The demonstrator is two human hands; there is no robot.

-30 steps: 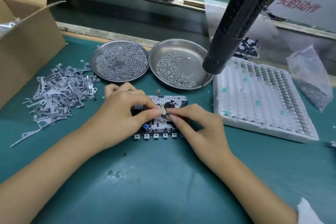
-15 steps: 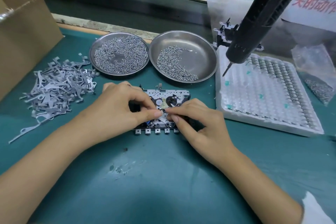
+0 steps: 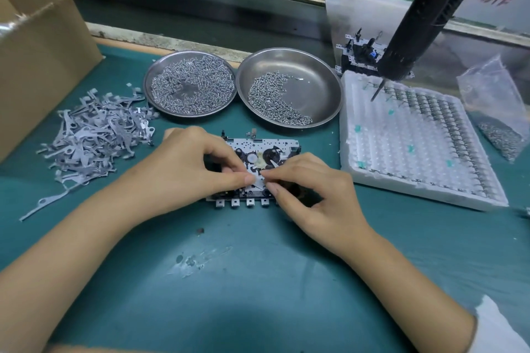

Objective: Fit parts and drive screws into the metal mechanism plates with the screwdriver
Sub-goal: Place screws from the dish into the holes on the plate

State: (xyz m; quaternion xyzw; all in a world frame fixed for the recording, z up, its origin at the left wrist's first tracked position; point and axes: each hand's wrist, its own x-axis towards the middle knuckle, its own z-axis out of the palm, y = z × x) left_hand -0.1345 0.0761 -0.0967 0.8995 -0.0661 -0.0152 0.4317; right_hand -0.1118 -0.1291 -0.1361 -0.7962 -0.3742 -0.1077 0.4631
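Note:
A metal mechanism plate [image 3: 282,144] with black and white gears lies flat on the green mat at the centre. My left hand [image 3: 189,169] covers its left half, thumb and forefinger pinching at a small grey metal part [image 3: 258,179] on the plate. My right hand [image 3: 312,189] meets it from the right and pinches the same part with curled fingers. The black electric screwdriver [image 3: 430,17] hangs at the upper right, its bit over the white tray, with no hand on it.
Two steel dishes of screws [image 3: 190,86] [image 3: 312,77] stand behind the plate. A heap of grey metal levers [image 3: 94,135] lies left, beside a cardboard box [image 3: 40,46]. A white foam tray [image 3: 407,140], another mechanism [image 3: 361,54] and a plastic bag [image 3: 499,106] sit right.
My view has tilted down and shifted, so the hanging screwdriver now appears farther right and higher. Both hands stay pinched together over the plate with only small finger movements.

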